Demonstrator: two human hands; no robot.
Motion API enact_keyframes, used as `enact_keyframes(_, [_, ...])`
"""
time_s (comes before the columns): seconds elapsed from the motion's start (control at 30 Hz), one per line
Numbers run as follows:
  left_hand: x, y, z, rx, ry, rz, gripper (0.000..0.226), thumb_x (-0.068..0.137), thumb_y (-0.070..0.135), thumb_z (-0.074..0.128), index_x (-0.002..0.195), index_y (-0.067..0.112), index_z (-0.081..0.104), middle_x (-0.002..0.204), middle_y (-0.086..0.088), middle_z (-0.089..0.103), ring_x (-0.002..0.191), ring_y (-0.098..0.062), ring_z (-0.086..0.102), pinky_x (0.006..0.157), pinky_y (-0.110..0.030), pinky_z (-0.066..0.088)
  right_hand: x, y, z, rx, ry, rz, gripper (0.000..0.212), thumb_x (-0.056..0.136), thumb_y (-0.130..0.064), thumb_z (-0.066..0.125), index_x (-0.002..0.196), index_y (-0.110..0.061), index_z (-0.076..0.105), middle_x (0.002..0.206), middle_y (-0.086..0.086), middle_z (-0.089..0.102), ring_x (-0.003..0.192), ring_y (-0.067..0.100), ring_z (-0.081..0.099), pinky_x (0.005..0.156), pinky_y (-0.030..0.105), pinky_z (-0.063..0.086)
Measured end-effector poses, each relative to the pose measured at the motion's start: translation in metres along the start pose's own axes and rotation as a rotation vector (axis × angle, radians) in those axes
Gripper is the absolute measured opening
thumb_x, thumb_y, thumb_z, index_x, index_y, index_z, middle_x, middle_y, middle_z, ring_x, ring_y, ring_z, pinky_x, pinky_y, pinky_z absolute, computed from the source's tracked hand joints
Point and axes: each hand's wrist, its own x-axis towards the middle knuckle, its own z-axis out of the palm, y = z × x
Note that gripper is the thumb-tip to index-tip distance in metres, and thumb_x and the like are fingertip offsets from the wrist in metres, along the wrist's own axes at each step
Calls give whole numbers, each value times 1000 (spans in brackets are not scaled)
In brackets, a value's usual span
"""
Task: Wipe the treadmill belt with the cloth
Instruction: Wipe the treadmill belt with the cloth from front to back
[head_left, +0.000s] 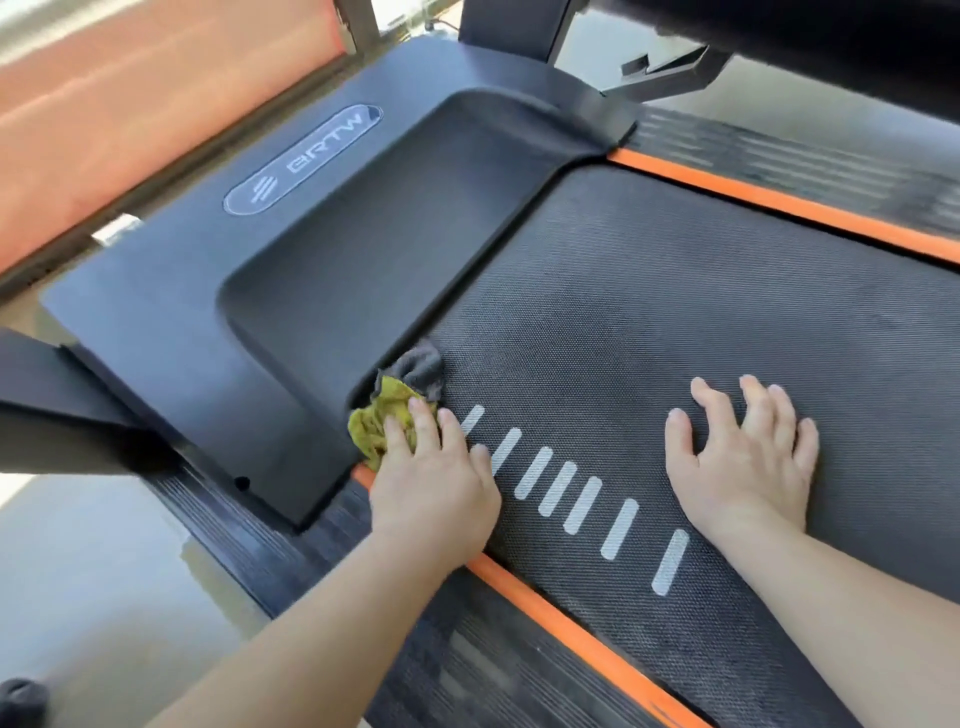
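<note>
Far left of the left hand: pale floor (93, 571), and up-left a blurred orange-red panel (130, 104).

Black motor cover (182, 332) sits just left of and ahead of the left hand, with an oval logo badge (304, 160) on its top.

Cloth (382, 421), yellow-green with a grey part, is bunched up. It lies under and just past the left fingertips, jammed in the corner where the cover meets the belt's left edge, touching both.

Left hand (441, 483) is palm down, with fairly straight fingers (418, 415) laid flat on the cloth and pressing it, not curled round it. Thumb not seen. The wrist crosses the near orange strip (561, 618) and the ribbed side rail (467, 649) beside it.

A row of white stripes (584, 504) is printed on the belt. It starts just right of the left hand and runs between the two hands toward the right forearm.

Belt (701, 291) is dark and textured, lying under both hands.

Right hand (748, 467) is well apart from the cloth, palm flat on the belt with fingers spread wide, holding nothing.

Beyond the right hand, a far orange strip (779, 202) edges the belt.
</note>
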Motion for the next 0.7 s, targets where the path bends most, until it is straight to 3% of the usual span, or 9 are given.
enact_keyframes(0.07, [-11,18,5,-36,-37,84,80,98,40,-16,159,-1,17,170,-23,2,156,-44,-8,126,-58,-1,0,1,0,-6,-3,-1,55,101,-62,28,149,-39,44,166,8,25,155,27,11,126,55,7])
enact_keyframes(0.13, [-15,4,5,-144,-47,102,66,108,44,2,164,10,6,172,-9,-8,158,-32,-9,128,-44,-3,1,1,0,-8,-7,-4,56,101,-62,28,150,-40,43,166,8,25,156,27,10,126,55,7])
enact_keyframes(0.2, [-5,-20,2,-144,53,131,65,107,49,8,165,19,3,172,1,-10,159,-24,-9,127,-36,-4,1,1,1,-7,-1,-2,56,101,-62,28,150,-40,43,166,8,25,156,27,11,126,55,7])
enact_keyframes(0.33, [36,-27,12,-135,117,18,70,105,48,5,164,11,11,173,-11,-3,158,-33,-10,128,-46,-4,-1,0,1,-3,5,-4,56,101,-62,29,150,-40,44,166,7,26,155,26,11,126,54,7])
enact_keyframes(0.4, [28,-1,16,-219,137,150,69,104,47,3,163,13,20,173,-5,4,159,-29,-8,128,-43,-3,0,0,0,1,10,7,55,101,-61,32,149,-40,45,166,7,26,155,26,12,126,54,7])
enact_keyframes(0.5, [-6,16,11,-299,33,531,52,112,38,24,162,27,26,171,13,3,158,-12,-8,119,-15,-15,0,1,0,1,10,-2,54,101,-60,34,149,-39,47,166,7,27,155,26,13,126,55,8])
enact_keyframes(0.53, [-4,9,8,-255,31,614,51,112,41,24,162,31,28,170,17,3,157,-7,-8,118,-13,-16,0,0,0,1,13,-5,54,100,-60,34,149,-39,47,166,7,27,155,26,13,126,55,8])
enact_keyframes(0.6, [28,-8,12,-192,108,684,58,107,50,14,161,34,29,168,19,2,157,-5,-5,125,-22,-9,2,1,1,-8,12,0,55,100,-61,33,150,-40,46,166,6,27,155,26,12,126,54,8])
enact_keyframes(0.7, [49,7,8,-316,174,446,54,108,46,23,159,32,33,168,17,10,159,-11,1,129,-33,1,2,2,2,-21,7,2,55,100,-61,32,151,-41,44,167,5,25,156,25,11,127,53,7])
